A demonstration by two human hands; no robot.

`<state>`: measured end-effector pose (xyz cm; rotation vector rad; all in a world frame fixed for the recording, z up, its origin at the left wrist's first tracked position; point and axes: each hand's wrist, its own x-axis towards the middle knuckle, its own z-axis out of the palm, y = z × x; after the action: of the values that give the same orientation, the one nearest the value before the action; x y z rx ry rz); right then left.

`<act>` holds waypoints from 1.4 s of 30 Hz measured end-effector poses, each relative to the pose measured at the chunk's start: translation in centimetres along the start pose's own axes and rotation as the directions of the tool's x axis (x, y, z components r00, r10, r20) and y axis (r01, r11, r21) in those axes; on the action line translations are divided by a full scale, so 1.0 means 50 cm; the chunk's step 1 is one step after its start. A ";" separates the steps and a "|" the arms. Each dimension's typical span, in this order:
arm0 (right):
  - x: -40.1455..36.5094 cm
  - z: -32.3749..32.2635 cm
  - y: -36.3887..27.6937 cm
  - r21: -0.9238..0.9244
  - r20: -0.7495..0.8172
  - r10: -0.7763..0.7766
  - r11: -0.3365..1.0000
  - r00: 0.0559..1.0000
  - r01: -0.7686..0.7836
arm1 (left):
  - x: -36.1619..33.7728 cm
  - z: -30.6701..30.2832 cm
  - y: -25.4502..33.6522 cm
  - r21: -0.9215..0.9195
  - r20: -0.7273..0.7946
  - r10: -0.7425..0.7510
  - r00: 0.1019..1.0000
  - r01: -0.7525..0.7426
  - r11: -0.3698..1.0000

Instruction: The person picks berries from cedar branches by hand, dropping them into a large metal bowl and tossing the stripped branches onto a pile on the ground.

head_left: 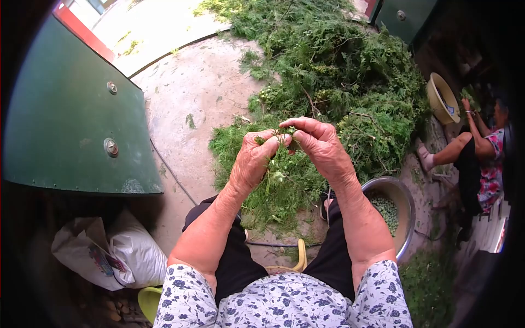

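Note:
Near the middle of the view, my left hand point(254, 158) pinches a small green sprig point(278, 174) between thumb and fingers. My right hand point(321, 146) is beside it, thumb and index finger closed at a small green cone cluster at the sprig's top. The fingertips of both hands nearly meet. Below them, loose green branches point(284, 202) lie on the floor between my legs. A metal basin point(406, 213) with many small green cones point(385, 210) stands to the right of my right forearm.
A large heap of branches point(350, 71) spreads ahead and right. Green metal doors point(71, 120) stand at left, above white sacks point(134, 251). At right, another person point(481, 153) sits near a yellowish basin point(440, 98). A cable point(175, 177) crosses the concrete floor.

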<state>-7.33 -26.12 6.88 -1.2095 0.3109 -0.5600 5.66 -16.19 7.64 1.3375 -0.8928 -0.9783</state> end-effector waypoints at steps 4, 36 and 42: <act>-0.005 0.011 0.001 -0.267 -0.104 -0.095 0.961 0.990 0.064 | 0.000 -0.004 -0.026 0.080 -0.074 0.030 0.997 -0.024 0.996; -0.021 0.002 0.004 -0.097 -0.273 -0.009 0.995 0.962 -0.019 | 0.000 -0.003 -0.004 -0.294 -0.005 -0.201 0.980 0.191 0.937; -0.020 0.010 0.000 -0.064 -0.233 0.052 0.996 0.971 -0.069 | -0.005 0.006 -0.006 -0.406 -0.081 -0.103 0.991 0.062 0.912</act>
<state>-7.90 -25.18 6.96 -1.2013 0.5679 -0.6420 5.30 -16.08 7.36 1.0647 -0.5226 -1.0824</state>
